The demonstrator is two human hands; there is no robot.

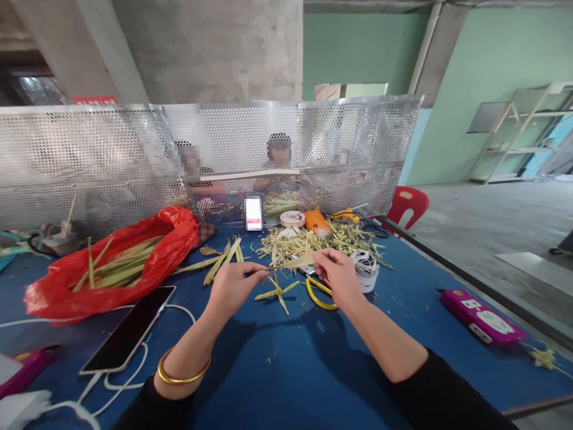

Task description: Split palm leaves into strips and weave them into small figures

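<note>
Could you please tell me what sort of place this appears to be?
Probably a craft workshop: a leaf strip is held above the blue table, plant scraps are heaped near scissors, and a person shows behind the perforated metal screen.

1. The purple case has a big white "B" and a dash (a white shape sits beside them)
2. The red sign has white writing, too small to read

1 pale tapered leaf strip, nearly level
</note>
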